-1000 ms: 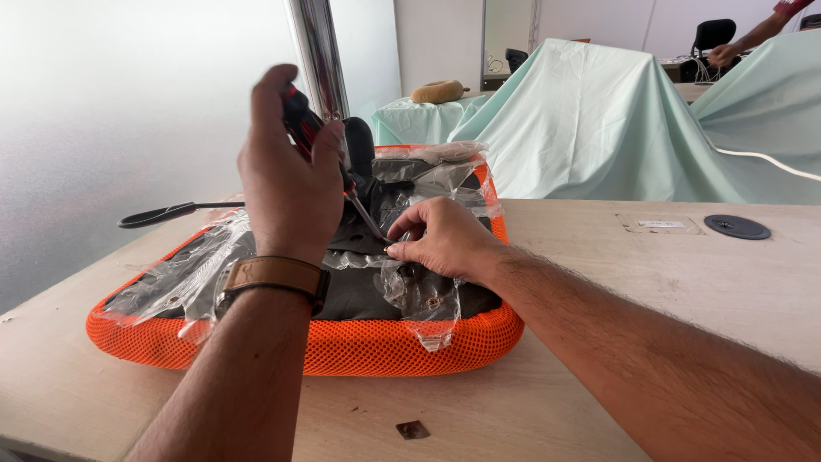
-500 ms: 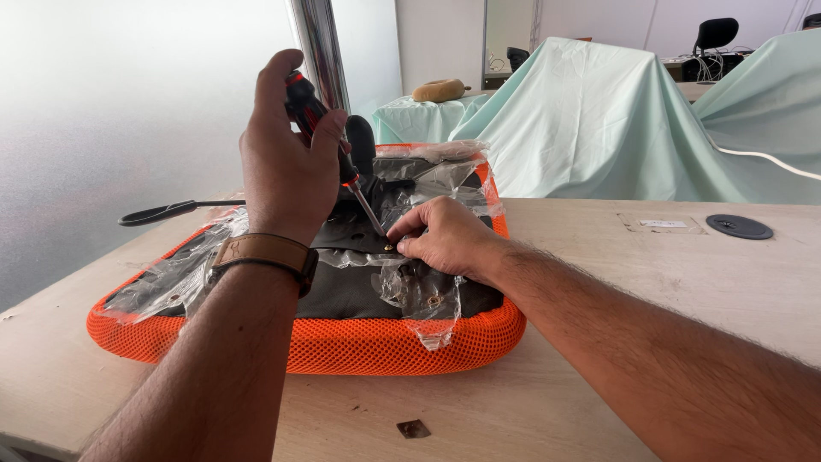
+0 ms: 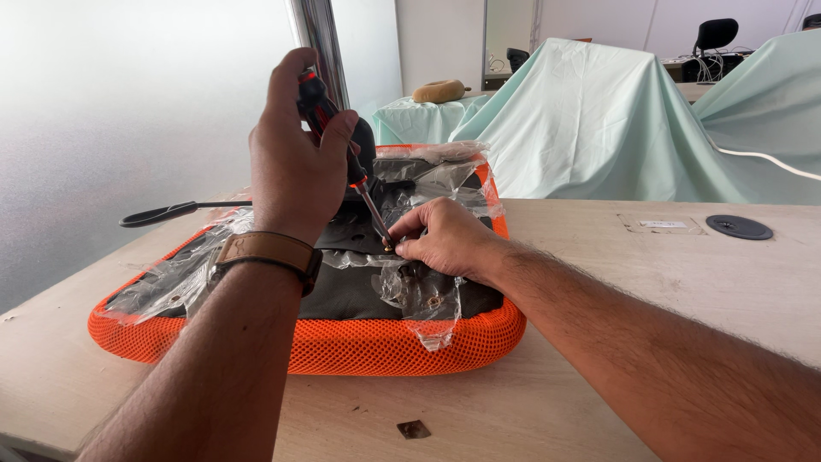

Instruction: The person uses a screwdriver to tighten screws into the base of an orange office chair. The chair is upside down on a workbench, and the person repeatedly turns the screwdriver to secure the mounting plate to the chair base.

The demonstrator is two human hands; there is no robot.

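Observation:
An orange mesh seat cushion (image 3: 359, 346) lies upside down on the wooden table, its black underside (image 3: 346, 291) partly covered by torn clear plastic wrap (image 3: 167, 278). My left hand (image 3: 295, 162) grips a red-and-black screwdriver (image 3: 329, 115) held tilted, its tip down at a small screw (image 3: 387, 248) on the black underside. My right hand (image 3: 440, 239) rests on the underside with fingertips pinching around the screw and the tip. A brown watch strap sits on my left wrist.
A black lever (image 3: 167, 211) sticks out from the seat's left. A black round cable grommet (image 3: 739, 227) sits in the table at right. Pale green sheets (image 3: 599, 120) cover furniture behind. A small dark scrap (image 3: 414, 429) lies near the table's front edge.
My left hand with the screwdriver has shifted slightly right and turned; the tip stays at the screw. My right hand keeps its place.

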